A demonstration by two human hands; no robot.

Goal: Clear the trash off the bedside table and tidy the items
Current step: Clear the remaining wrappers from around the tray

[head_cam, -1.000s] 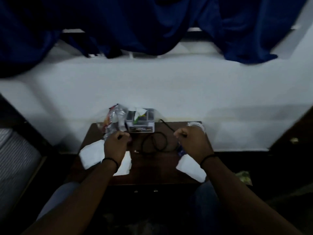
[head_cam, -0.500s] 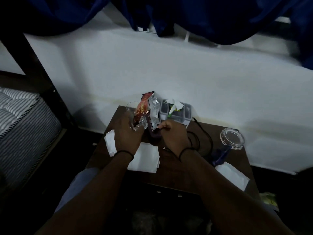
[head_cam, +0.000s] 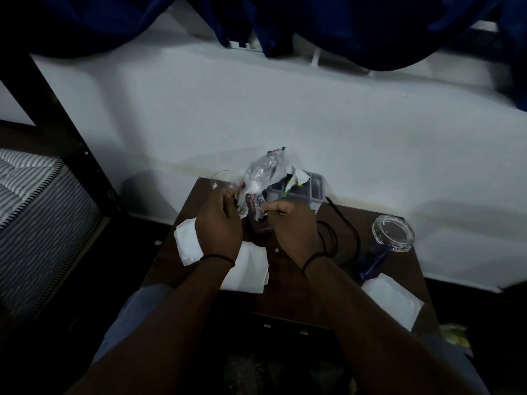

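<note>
Both hands (head_cam: 253,220) pinched on wrapper (head_cam: 261,178) – light, crinkly, slippery foil; grip at edges. Napkins (head_cam: 251,269) soft, on tabletop (head_cam: 299,295).

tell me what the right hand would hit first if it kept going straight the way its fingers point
The right hand points up and left, so it would likely first meet the crinkled foil wrapper it already pinches, then the left hand beyond. Depth is hard to judge in this dim view.
</note>
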